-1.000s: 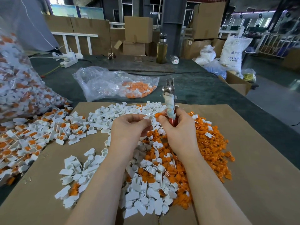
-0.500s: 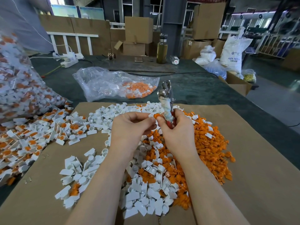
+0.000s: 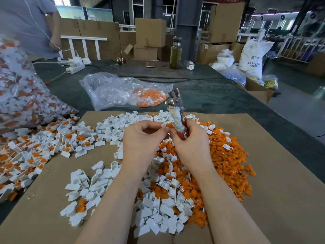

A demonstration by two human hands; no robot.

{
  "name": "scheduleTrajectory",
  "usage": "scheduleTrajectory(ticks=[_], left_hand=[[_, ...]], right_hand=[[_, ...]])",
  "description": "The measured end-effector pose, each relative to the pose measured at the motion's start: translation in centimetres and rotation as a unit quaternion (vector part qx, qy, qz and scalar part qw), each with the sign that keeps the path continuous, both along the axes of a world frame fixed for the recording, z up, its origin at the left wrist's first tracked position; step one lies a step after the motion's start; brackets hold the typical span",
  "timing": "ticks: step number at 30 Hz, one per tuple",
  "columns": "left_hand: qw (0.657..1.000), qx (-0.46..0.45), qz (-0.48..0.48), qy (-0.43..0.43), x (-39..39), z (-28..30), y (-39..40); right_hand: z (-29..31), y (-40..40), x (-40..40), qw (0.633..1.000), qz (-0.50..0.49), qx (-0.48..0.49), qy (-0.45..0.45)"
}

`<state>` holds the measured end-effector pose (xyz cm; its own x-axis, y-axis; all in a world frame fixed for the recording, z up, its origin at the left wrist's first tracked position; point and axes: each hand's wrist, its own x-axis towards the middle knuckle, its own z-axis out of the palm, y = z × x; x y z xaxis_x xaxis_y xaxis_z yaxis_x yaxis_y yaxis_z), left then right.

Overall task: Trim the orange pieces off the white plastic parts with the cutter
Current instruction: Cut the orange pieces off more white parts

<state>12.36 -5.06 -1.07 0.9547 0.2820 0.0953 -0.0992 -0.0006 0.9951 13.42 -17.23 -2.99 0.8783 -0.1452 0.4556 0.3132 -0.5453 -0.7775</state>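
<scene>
Over cardboard (image 3: pixel 263 155), left hand (image 3: pixel 142 138) is pinching a white part (image 3: pixel 164 124) while right hand (image 3: pixel 190 143) is gripping the cutter (image 3: pixel 176 111), risking nipped fingertips

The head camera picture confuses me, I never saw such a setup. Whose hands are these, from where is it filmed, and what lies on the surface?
No machine here: a person wears a camera on the head, looking down at their own hands. The right hand grips a cutter with red handles, pointing up. The left hand pinches a small white part with orange beside it. On the cardboard sheet lie white plastic parts and an orange pile. Behind is a clear bag holding orange pieces.
</scene>
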Motion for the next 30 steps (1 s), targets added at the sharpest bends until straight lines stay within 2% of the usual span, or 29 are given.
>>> scheduleTrajectory(ticks=[6,10,16,23,30], left_hand=[[0.998,0.047,0.040,-0.011,0.1,-0.3,0.0],[0.999,0.013,0.034,-0.008,0.4,-0.3,0.4],[0.999,-0.029,0.040,-0.023,0.7,-0.2,0.9],[0.997,-0.042,0.026,-0.058,1.0,-0.3,1.5],[0.996,-0.054,0.004,-0.070,1.2,-0.5,2.2]], right_hand=[[0.1,-0.1,0.1,0.999,0.038,-0.013,0.018],[0.5,-0.7,0.0,0.995,0.080,0.018,0.064],[1.1,-2.1,-0.4,0.978,0.149,0.009,0.145],[1.4,-2.4,-0.8,0.958,0.203,-0.057,0.193],[1.6,-2.5,-0.8,0.944,0.233,-0.077,0.223]])
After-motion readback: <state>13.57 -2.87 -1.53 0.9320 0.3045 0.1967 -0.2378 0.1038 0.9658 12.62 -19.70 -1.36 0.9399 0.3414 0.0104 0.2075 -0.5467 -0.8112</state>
